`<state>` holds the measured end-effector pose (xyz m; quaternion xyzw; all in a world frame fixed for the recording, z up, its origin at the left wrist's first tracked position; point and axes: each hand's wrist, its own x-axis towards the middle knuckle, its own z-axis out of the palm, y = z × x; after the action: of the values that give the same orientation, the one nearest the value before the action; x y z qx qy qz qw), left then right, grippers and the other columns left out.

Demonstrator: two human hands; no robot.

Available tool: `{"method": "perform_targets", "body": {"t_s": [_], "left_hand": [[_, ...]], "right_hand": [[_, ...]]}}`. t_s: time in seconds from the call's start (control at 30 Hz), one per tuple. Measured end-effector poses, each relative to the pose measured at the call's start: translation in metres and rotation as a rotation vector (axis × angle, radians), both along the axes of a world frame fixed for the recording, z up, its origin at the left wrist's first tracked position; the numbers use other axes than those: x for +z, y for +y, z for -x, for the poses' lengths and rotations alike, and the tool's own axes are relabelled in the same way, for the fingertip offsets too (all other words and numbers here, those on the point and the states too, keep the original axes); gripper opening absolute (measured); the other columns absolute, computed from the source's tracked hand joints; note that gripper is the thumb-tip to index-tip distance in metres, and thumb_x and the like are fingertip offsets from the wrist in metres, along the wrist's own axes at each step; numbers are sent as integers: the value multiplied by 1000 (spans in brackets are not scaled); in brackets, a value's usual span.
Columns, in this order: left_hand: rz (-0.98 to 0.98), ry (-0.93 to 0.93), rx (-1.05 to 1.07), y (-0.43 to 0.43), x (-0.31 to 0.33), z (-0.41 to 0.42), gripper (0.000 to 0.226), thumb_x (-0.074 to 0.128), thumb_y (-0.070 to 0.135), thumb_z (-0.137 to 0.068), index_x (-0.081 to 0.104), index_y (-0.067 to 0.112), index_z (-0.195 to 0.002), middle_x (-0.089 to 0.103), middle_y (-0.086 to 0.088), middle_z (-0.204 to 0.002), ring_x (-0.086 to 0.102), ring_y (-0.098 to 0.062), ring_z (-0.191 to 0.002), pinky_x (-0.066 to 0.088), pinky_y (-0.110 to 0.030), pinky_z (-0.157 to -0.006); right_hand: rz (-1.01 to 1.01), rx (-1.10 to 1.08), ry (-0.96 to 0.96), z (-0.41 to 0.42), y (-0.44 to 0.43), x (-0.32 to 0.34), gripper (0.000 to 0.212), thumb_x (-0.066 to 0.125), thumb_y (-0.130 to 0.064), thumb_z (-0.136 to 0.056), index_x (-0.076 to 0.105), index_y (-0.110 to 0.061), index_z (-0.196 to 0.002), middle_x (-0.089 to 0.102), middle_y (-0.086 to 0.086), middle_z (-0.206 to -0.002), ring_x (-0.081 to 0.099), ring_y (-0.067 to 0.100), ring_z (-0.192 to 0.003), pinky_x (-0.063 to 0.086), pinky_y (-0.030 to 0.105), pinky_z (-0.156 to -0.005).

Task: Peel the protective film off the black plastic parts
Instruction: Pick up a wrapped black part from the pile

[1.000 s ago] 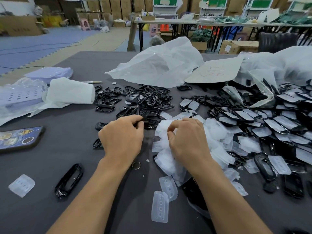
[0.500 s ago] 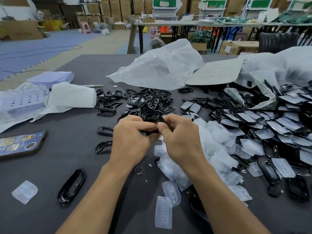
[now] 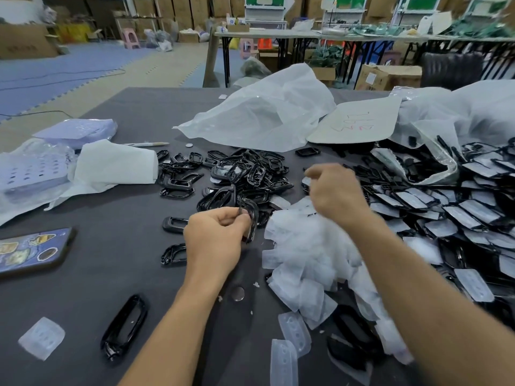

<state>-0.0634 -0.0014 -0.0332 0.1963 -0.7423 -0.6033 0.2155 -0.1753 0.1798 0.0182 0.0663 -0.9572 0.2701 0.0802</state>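
Grey warehouse table (image 3: 125,274); left hand (image 3: 214,240) fingers pinch black frame (image 3: 251,218), right hand (image 3: 337,196) unclear

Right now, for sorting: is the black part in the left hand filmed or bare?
Bare, it seems: the black part pinched by the left hand shows glossy frame, no white film.

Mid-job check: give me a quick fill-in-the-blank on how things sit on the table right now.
1. The left hand pinches a part coloured ___.
2. The film pile lies to that hand's ___.
3. The phone lies at the table's ___ edge.
Missing words: black; right; left.
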Motion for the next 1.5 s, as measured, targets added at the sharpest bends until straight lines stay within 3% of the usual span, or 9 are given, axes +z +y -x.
{"method": "perform_targets", "body": {"t_s": [0.1, 0.2, 0.43, 0.6, 0.73, 0.83, 0.97, 1.2, 1.5], "left_hand": [[-107, -20, -2, -3, -2, 5, 20, 80, 20, -86, 80, 37, -76, 77, 1, -69, 78, -27, -67, 64, -42, -68], [-143, -15, -21, -4, -3, 8, 22, 79, 20, -87, 79, 40, -77, 77, -2, -70, 77, -32, -63, 62, -47, -68], [-144, -29, -73, 1, 0, 8, 17, 79, 22, -89, 80, 37, -82, 76, -5, -68, 76, -34, -62, 60, -40, -64], [-155, -47, -83, 3, 0, 7, 17, 78, 19, -90, 80, 34, -81, 75, -7, -66, 76, -36, -63, 59, -37, -58], [-198, -56, -85, 7, 1, 5, 13, 78, 10, -88, 79, 22, -86, 75, -6, -66, 75, -28, -60, 56, -27, -49], [-234, -59, -93, 12, 3, 5, 26, 76, 5, -90, 73, 31, -91, 76, -3, -68, 74, -23, -60, 59, -27, -52], [-366, -38, -152, 19, 7, 2, 22, 66, -3, -94, 80, 14, -96, 77, -7, -72, 73, -18, -57, 60, -27, -54], [-453, -48, -310, 17, 9, 3, 33, 56, -3, -98, 83, 15, -93, 75, -12, -85, 70, -19, -79, 66, -42, -74], [-489, -27, -461, 12, 15, 4, 37, 52, -1, -101, 84, 18, -97, 79, -13, -98, 76, -20, -84, 65, -36, -76]], "right_hand": [[-421, -166, -81, 56, 23, 3, 31, 58, -7, -88, 65, -9, -118, 68, 15, -122, 58, 36, -121, 42, 42, -102], [-563, -139, -126, 80, 36, -2, 17, 57, -7, -91, 58, -6, -108, 66, 20, -120, 59, 38, -116, 41, 43, -100], [-576, -79, 70, 88, 41, -8, 6, 59, -5, -93, 62, -8, -98, 70, 17, -104, 65, 38, -101, 38, 38, -80], [-502, -45, -24, 68, 42, 0, 36, 52, 2, -92, 73, -14, -117, 69, 20, -117, 65, 42, -108, 54, 41, -90], [-131, 21, 8, 44, 42, 16, 38, 61, 3, -89, 77, -18, -116, 77, 10, -114, 72, 25, -108, 57, 36, -97], [421, 94, 20, -3, 19, 21, 23, 83, -9, -77, 81, -29, -87, 79, -12, -80, 74, -2, -74, 57, 13, -72], [849, 99, -145, -57, -17, -3, 14, 89, -14, -74, 80, -24, -74, 75, 2, -65, 68, 19, -56, 58, 37, -63], [991, 181, -266, -67, -25, -25, 23, 66, 2, -94, 73, -11, -77, 70, 10, -61, 58, 19, -50, 49, 24, -52], [1064, 171, -228, -65, -17, -34, 13, 78, -5, -88, 75, -2, -76, 71, 13, -63, 55, 15, -47, 42, 17, -48]]}}
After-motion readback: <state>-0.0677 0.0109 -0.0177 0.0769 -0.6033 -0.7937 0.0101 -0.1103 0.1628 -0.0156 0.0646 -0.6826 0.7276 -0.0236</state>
